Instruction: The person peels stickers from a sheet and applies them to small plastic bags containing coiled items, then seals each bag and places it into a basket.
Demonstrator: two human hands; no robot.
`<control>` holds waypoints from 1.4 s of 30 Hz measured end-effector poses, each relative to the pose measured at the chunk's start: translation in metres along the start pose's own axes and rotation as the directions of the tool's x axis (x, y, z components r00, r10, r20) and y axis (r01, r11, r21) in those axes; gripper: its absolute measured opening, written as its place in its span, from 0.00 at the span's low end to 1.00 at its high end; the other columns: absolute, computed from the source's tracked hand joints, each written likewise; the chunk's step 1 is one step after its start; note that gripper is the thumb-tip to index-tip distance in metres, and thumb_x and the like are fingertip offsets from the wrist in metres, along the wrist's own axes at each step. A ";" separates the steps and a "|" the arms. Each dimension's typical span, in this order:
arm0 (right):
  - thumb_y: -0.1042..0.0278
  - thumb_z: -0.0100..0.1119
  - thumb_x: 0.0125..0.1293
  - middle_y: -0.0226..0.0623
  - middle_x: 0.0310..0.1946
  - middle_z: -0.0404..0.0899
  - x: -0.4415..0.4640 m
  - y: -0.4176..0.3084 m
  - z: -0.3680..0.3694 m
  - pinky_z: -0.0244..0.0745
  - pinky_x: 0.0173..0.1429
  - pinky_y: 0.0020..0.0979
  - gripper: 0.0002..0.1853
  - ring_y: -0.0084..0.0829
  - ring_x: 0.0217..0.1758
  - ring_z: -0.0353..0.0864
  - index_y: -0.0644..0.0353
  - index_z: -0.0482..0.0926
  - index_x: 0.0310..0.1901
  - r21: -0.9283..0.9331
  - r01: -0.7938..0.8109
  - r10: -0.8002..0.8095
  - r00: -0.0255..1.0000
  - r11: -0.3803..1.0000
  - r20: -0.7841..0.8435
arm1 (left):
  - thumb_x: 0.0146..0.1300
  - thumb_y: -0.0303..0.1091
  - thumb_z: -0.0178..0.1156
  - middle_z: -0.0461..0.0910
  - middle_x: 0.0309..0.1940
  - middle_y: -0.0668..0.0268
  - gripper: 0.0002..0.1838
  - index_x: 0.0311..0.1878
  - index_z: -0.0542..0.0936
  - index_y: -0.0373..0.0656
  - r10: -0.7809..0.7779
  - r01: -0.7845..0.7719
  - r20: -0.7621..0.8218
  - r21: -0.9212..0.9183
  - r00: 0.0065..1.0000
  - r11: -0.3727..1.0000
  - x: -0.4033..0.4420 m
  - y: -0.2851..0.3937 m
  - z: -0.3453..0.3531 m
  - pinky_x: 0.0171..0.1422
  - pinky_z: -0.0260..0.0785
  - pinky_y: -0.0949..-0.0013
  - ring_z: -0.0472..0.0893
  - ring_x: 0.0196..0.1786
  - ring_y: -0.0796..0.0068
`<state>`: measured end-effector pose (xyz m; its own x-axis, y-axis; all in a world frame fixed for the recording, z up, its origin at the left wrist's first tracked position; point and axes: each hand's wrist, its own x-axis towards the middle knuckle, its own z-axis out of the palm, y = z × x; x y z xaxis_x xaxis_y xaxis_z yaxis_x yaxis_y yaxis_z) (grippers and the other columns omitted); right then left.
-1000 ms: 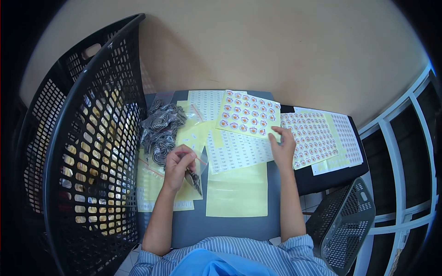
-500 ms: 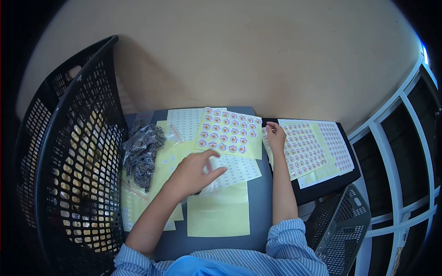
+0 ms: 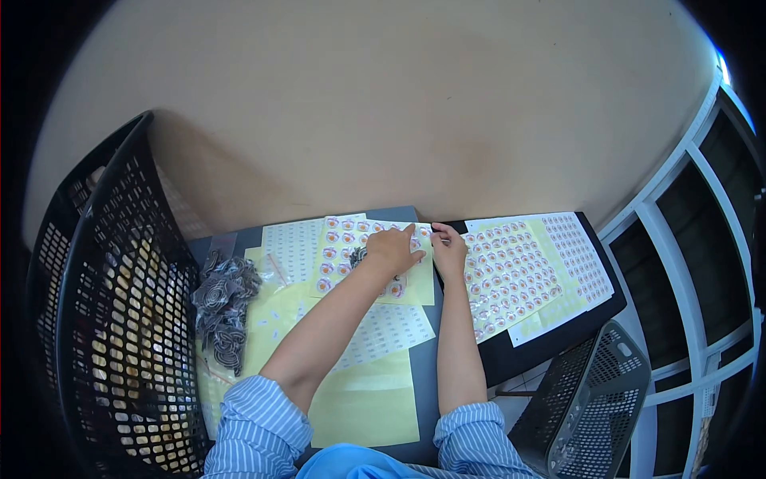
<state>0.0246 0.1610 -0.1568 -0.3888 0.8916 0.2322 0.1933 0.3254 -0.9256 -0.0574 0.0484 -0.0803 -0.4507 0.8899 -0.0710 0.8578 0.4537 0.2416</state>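
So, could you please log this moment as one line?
left hand: over sticker sheet; right hand: beside sheet; dark coil: by left hand

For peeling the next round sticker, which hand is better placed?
Probably the right hand: its fingers are drawn together by the right edge of the sticker sheet, though I can't tell whether they hold anything. The left hand is over the sheet with a dark coil beside it, so looks busier.

Left sleeve (image 3: 263,419): blue with narrow white stripes, rolled up into a creased cuff on my arm
Right sleeve (image 3: 477,439): same striped cloth, gathered in folds
Light blue cloth (image 3: 359,463): plain and rounded, over my front
Forearms (image 3: 460,343): bare below the rolled cuffs
Hands (image 3: 392,251): bare too
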 end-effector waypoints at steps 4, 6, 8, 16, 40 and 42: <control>0.77 0.53 0.50 0.34 0.24 0.76 0.001 -0.001 -0.001 0.71 0.36 0.24 0.14 0.23 0.27 0.76 0.59 0.77 0.41 0.053 0.030 -0.032 0.999 0.998 0.041 | 0.51 0.57 0.52 0.77 0.40 0.57 0.36 0.62 0.60 0.51 -0.024 0.026 0.054 -0.030 0.998 0.999 0.005 -0.003 0.009 0.47 0.68 0.56 0.77 0.43 0.61; 0.78 0.52 0.49 0.35 0.24 0.76 0.000 -0.003 -0.001 0.71 0.35 0.25 0.16 0.26 0.26 0.76 0.57 0.76 0.43 0.050 0.034 -0.037 0.998 0.998 0.060 | 0.51 0.57 0.52 0.77 0.40 0.57 0.36 0.62 0.59 0.51 -0.023 0.025 0.070 -0.038 0.997 0.999 0.005 -0.003 0.010 0.47 0.68 0.56 0.77 0.42 0.61; 0.80 0.50 0.47 0.39 0.28 0.72 0.000 -0.003 0.001 0.70 0.37 0.27 0.20 0.30 0.29 0.74 0.54 0.76 0.44 -0.105 0.345 -0.341 0.938 0.933 0.058 | 0.51 0.58 0.52 0.77 0.39 0.56 0.37 0.62 0.59 0.51 -0.023 0.027 0.083 -0.045 0.996 0.999 0.005 -0.004 0.010 0.46 0.68 0.55 0.78 0.42 0.61; 0.69 0.48 0.52 0.36 0.37 0.70 -0.007 -0.005 0.000 0.65 0.48 0.35 0.14 0.36 0.44 0.68 0.51 0.78 0.40 -0.305 0.317 -0.284 0.947 0.898 0.149 | 0.50 0.59 0.52 0.77 0.38 0.56 0.37 0.61 0.59 0.51 0.001 0.002 0.068 -0.045 0.998 0.999 0.008 -0.007 0.013 0.46 0.68 0.55 0.77 0.42 0.60; 0.64 0.58 0.48 0.29 0.31 0.75 -0.008 -0.020 0.001 0.58 0.47 0.34 0.08 0.32 0.40 0.70 0.53 0.79 0.32 -0.430 0.334 -0.327 0.940 0.839 0.091 | 0.51 0.62 0.48 0.73 0.45 0.55 0.38 0.64 0.54 0.57 -0.003 -0.009 0.164 0.074 0.986 0.997 0.007 -0.009 0.007 0.47 0.69 0.56 0.75 0.47 0.58; 0.66 0.58 0.49 0.28 0.31 0.73 -0.009 -0.021 0.002 0.57 0.47 0.34 0.06 0.32 0.41 0.69 0.53 0.78 0.30 -0.435 0.342 -0.344 0.936 0.833 0.077 | 0.51 0.62 0.49 0.73 0.45 0.55 0.38 0.64 0.55 0.57 0.003 -0.015 0.162 0.074 0.987 0.997 0.009 -0.010 0.008 0.46 0.70 0.56 0.75 0.47 0.57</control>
<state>0.0221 0.1451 -0.1406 -0.4996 0.6981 0.5129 0.4200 0.7131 -0.5614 -0.0684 0.0522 -0.0907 -0.4023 0.8870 -0.2266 0.8804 0.4427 0.1702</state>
